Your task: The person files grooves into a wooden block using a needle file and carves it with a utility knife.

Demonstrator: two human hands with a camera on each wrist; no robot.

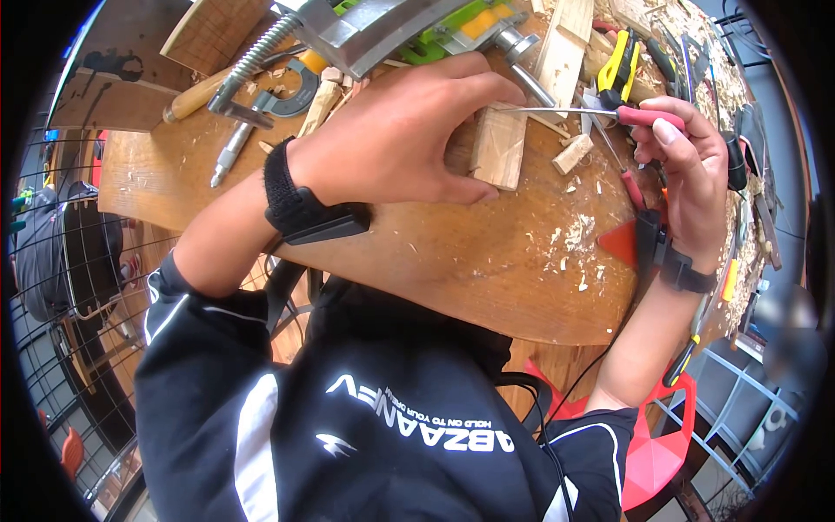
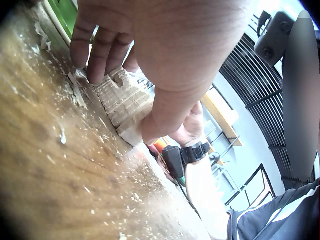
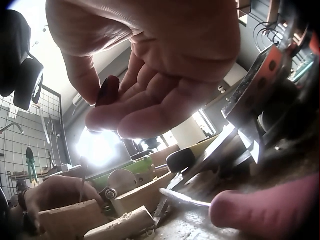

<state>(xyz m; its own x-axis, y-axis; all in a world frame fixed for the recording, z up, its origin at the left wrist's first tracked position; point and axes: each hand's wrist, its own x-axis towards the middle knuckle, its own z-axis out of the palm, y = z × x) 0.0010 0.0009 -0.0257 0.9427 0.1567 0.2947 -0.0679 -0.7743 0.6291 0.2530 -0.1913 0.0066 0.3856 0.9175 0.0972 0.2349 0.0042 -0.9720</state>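
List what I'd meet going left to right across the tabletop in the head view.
Round brown wooden handle → wide black fabric strap on the left wrist → rectangular pale wooden block → short pale wood offcut → bare right hand.

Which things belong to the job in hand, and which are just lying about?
In use:
- block, in the left hand
- red-handled tool, in the right hand

Lying about, seemingly:
- micrometer
- offcut
- shavings
- second red-handled tool
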